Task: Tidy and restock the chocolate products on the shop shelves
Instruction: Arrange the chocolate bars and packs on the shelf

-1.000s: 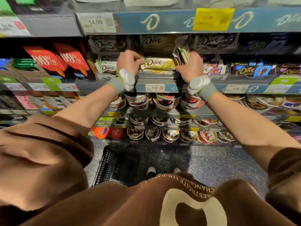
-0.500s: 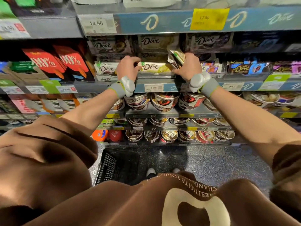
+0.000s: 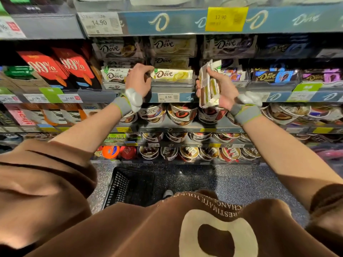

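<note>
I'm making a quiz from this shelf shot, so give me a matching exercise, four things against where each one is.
Things:
1. stack of bars
2. yellow price tag
3. black basket
4. red 99% boxes

Places:
A. on the floor
B. top shelf edge
C. in the right hand
D. shelf left of the left hand

Pairs: 1-C, 2-B, 3-A, 4-D

Left of the 8.59 price tag (image 3: 168,97) stand two red 99% cocoa boxes (image 3: 43,66). Above the tag lies one yellow Dove bar (image 3: 171,74) at the front. Below it, on the floor, sits one black basket (image 3: 130,186). Two hands (image 3: 138,80) show, one either side of the tag.
</note>
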Motion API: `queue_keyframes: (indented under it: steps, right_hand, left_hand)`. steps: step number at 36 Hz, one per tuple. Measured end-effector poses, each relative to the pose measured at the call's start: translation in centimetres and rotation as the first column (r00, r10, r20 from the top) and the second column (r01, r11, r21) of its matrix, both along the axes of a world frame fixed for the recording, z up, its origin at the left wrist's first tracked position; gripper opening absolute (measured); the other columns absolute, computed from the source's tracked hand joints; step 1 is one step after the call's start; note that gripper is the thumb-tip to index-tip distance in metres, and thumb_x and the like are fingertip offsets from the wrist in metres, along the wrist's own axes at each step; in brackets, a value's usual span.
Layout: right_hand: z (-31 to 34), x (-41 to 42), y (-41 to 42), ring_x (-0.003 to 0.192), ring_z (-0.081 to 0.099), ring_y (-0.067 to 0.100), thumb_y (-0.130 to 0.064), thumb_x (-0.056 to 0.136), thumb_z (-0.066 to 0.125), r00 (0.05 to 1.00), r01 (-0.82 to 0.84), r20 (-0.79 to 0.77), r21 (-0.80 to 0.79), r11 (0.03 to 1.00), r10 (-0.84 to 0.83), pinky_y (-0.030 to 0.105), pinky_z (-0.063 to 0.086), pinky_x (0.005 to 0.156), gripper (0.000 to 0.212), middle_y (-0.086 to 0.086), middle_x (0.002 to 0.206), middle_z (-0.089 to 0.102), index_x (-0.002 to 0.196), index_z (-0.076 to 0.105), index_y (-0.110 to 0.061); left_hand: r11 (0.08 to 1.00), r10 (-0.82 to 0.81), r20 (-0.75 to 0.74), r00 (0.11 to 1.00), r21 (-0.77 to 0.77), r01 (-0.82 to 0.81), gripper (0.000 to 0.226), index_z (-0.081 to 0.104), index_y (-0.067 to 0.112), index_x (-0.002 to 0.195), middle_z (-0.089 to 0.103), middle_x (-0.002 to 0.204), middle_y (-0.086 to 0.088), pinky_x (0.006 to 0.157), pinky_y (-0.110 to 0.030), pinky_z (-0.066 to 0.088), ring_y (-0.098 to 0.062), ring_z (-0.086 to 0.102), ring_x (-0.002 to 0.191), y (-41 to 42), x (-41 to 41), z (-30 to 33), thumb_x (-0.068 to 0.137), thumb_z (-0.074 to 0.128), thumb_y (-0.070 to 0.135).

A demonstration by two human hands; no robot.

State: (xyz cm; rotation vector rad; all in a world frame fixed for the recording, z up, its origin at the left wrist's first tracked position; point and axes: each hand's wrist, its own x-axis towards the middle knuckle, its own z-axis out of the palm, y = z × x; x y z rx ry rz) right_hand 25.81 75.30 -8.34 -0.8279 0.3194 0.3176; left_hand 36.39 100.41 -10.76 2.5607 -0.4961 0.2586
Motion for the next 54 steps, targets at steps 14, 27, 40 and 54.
queue_keyframes:
  steps: [14, 27, 40, 54]
  right_hand:
    - [-0.4, 0.3, -0.2, 0.077, 0.070, 0.014, -0.041, 0.075, 0.071, 1.000, -0.014, 0.016, -0.330, 0.944, 0.020, 0.028, 0.055, 0.071, 0.040, -0.002, 0.083, 0.073, 0.103, 0.062, -0.015]
    - [0.7, 1.5, 4.6, 0.062, 0.071, 0.016, -0.013, 0.092, 0.060, 0.990, 0.099, -0.073, -0.250, 0.963, -0.121, 0.027, 0.056, 0.052, 0.011, 0.007, 0.069, 0.073, 0.089, 0.067, -0.004]
    - [0.6, 1.6, 6.7, 0.083, 0.070, 0.017, -0.030, 0.094, 0.058, 0.988, 0.114, -0.060, -0.322, 0.940, -0.140, 0.039, 0.056, 0.085, 0.025, 0.007, 0.080, 0.073, 0.094, 0.065, -0.006]
    - [0.2, 1.3, 5.5, 0.077, 0.071, 0.017, -0.013, 0.095, 0.054, 0.984, 0.141, -0.042, -0.423, 0.895, -0.175, 0.029, 0.058, 0.060, 0.029, 0.007, 0.095, 0.071, 0.120, 0.057, 0.000]
  left_hand:
    - [0.963, 0.062, -0.118, 0.991, -0.253, -0.090, 0.022, 0.070, 0.010, 0.095, 0.069, 0.095, -0.005, 0.075, -0.032, 0.052, -0.022, 0.064, 0.084, 1.7, -4.8, -2.4, 0.083, 0.051, 0.007]
    - [0.862, -0.254, -0.455, 0.853, -0.507, -0.013, 0.031, 0.075, 0.009, 0.079, 0.071, 0.079, -0.019, 0.058, -0.030, 0.046, -0.023, 0.058, 0.065, 0.1, -7.2, 0.1, 0.083, 0.070, 0.039]
    - [0.832, -0.328, -0.534, 0.779, -0.554, -0.029, 0.007, 0.067, 0.007, 0.081, 0.067, 0.067, -0.012, 0.049, -0.020, 0.049, -0.006, 0.066, 0.056, -0.9, -6.9, 1.0, 0.081, 0.073, 0.009]
    - [0.750, -0.406, -0.619, 0.672, -0.646, -0.141, 0.020, 0.061, 0.010, 0.097, 0.067, 0.080, -0.010, 0.071, -0.024, 0.059, -0.013, 0.067, 0.066, 0.3, -5.3, 0.6, 0.082, 0.068, 0.000]
